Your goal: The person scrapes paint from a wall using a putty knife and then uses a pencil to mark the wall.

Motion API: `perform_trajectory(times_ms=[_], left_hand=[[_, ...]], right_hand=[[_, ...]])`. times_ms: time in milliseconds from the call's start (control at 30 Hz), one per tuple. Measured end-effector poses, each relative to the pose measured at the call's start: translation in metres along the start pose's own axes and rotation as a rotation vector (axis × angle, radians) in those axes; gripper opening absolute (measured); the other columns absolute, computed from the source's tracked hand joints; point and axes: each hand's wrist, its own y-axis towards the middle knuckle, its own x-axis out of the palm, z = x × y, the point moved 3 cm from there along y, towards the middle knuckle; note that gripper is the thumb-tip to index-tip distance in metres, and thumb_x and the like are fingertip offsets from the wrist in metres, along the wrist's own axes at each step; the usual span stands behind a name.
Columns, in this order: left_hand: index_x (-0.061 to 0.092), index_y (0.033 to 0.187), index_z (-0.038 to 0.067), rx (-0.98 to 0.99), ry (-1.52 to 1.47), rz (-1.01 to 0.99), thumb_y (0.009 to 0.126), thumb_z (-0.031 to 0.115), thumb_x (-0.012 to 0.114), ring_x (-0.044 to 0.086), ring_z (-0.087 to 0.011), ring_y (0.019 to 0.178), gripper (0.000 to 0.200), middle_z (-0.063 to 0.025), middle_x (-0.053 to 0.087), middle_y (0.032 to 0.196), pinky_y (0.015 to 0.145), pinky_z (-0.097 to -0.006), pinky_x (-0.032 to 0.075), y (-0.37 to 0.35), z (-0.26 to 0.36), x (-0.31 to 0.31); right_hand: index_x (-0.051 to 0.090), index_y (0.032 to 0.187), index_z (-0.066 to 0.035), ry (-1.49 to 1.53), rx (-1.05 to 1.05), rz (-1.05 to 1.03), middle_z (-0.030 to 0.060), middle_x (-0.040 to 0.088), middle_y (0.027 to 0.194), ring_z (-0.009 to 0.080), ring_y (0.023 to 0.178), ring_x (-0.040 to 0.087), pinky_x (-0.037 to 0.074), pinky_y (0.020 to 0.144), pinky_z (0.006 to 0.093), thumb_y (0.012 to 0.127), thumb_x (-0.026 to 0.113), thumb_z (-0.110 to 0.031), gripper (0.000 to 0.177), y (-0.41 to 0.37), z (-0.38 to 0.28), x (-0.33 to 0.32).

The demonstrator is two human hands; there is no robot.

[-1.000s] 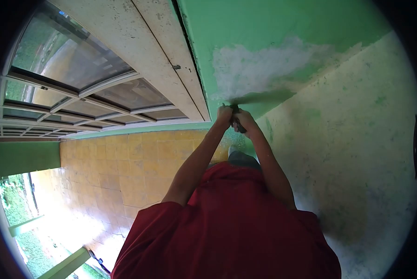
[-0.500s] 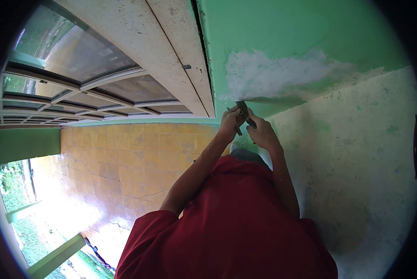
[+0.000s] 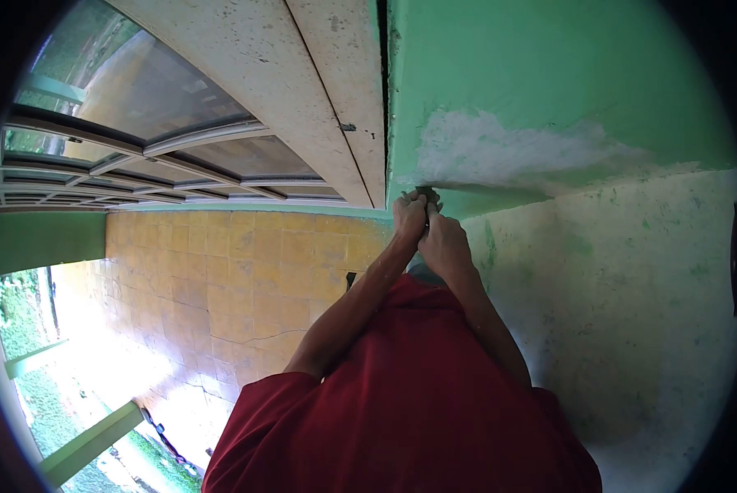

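Observation:
My left hand (image 3: 409, 215) and my right hand (image 3: 445, 242) are close together in front of the wall, below a pale patch (image 3: 508, 148) on the green paint. Both are closed. Between them shows a dark, flat scraper blade (image 3: 426, 192), held near the wall surface. My right fingers wrap its lower part, which is mostly hidden. The left fingers grip the dark flat metal beside it; whether this is a second scraper cannot be made out now.
A white-framed, paned window or door (image 3: 245, 156) stands at the left. Yellow tiles (image 3: 245, 263) cover the floor, where a small dark object (image 3: 350, 280) lies by my left forearm. A worn, pale wall surface (image 3: 606, 312) is on the right.
My hands have come closer together, and the right has moved left. The dark blade and handle, seen apart earlier, are now mostly covered by my fingers. The view has shifted slightly.

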Motion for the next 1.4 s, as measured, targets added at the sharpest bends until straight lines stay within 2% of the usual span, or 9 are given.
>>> perform_trajectory(times_ms=[100,233,333,500,600,700,800,900,1400], left_hand=[[0.063,0.103,-0.012,0.034,-0.069,0.0,0.093,-0.002,0.044,0.065,-0.0229,0.077,0.024,-0.0164,0.066,0.091,0.071,-0.033,0.057,0.002,-0.004,-0.004],[0.059,0.111,-0.014,0.033,-0.036,-0.05,0.095,0.0,0.043,0.066,-0.0257,0.088,0.027,-0.0196,0.065,0.1,0.077,-0.0337,0.057,-0.003,-0.001,0.0],[0.061,0.108,-0.014,0.091,0.34,-0.058,0.093,-0.001,0.043,0.067,-0.0248,0.084,0.026,-0.0194,0.066,0.099,0.076,-0.032,0.056,0.0,-0.002,-0.005],[0.064,0.1,-0.014,0.002,-0.068,-0.021,0.09,-0.004,0.044,0.066,-0.0223,0.078,0.024,-0.0187,0.068,0.091,0.072,-0.0325,0.058,0.009,-0.008,0.0],[0.064,0.1,-0.014,0.056,0.255,-0.003,0.09,-0.003,0.044,0.067,-0.023,0.077,0.025,-0.019,0.067,0.089,0.074,-0.0326,0.059,0.008,-0.002,-0.006],[0.064,0.099,-0.015,0.061,-0.011,-0.004,0.09,-0.003,0.043,0.067,-0.0231,0.076,0.025,-0.0187,0.068,0.09,0.074,-0.0327,0.059,-0.001,0.003,0.009],[0.063,0.1,-0.015,0.049,0.242,-0.006,0.09,-0.004,0.042,0.067,-0.023,0.077,0.026,-0.0195,0.068,0.09,0.075,-0.0328,0.059,0.023,-0.019,-0.012],[0.063,0.101,-0.015,0.15,-0.049,-0.007,0.09,-0.004,0.042,0.067,-0.0226,0.078,0.025,-0.0206,0.068,0.092,0.076,-0.0329,0.059,0.004,-0.013,0.003],[0.061,0.104,-0.017,0.098,0.006,-0.001,0.091,-0.005,0.041,0.068,-0.0233,0.083,0.027,-0.0207,0.068,0.093,0.076,-0.031,0.058,-0.008,0.01,0.005]], right_hand=[[0.052,0.119,0.006,0.054,0.038,0.051,0.0311,0.063,0.09,0.0471,0.086,0.064,0.054,0.078,0.0514,0.082,0.061,-0.01,0.041,-0.004,-0.002,0.006],[0.053,0.116,0.005,0.069,0.053,0.074,0.0304,0.063,0.09,0.0468,0.085,0.065,0.053,0.077,0.0519,0.082,0.061,-0.009,0.038,-0.008,-0.003,0.0],[0.056,0.113,0.004,0.007,0.091,-0.053,0.0302,0.064,0.091,0.0466,0.086,0.065,0.053,0.077,0.052,0.081,0.061,-0.008,0.034,0.001,0.004,0.02],[0.06,0.103,0.004,0.035,0.105,0.076,0.0309,0.065,0.091,0.0459,0.088,0.065,0.054,0.08,0.0512,0.079,0.061,-0.008,0.027,0.003,0.006,0.015],[0.06,0.106,0.004,0.132,0.112,0.075,0.0307,0.065,0.091,0.0463,0.088,0.065,0.054,0.079,0.0514,0.079,0.061,-0.008,0.029,0.006,0.007,0.018],[0.06,0.108,0.004,0.167,0.082,0.126,0.0304,0.065,0.091,0.0462,0.089,0.064,0.053,0.079,0.0517,0.08,0.061,-0.008,0.031,-0.007,0.001,-0.003],[0.06,0.109,0.004,0.158,0.093,0.046,0.0296,0.065,0.09,0.046,0.089,0.064,0.052,0.08,0.0521,0.081,0.06,-0.008,0.031,0.015,0.018,0.028],[0.061,0.11,0.004,0.173,0.085,0.16,0.0291,0.065,0.089,0.0458,0.088,0.064,0.052,0.079,0.0525,0.081,0.06,-0.009,0.031,-0.008,0.01,0.01],[0.063,0.103,0.005,0.222,0.018,0.178,0.0281,0.065,0.087,0.045,0.086,0.064,0.052,0.079,0.0521,0.081,0.06,-0.008,0.025,-0.008,0.0,0.0]])
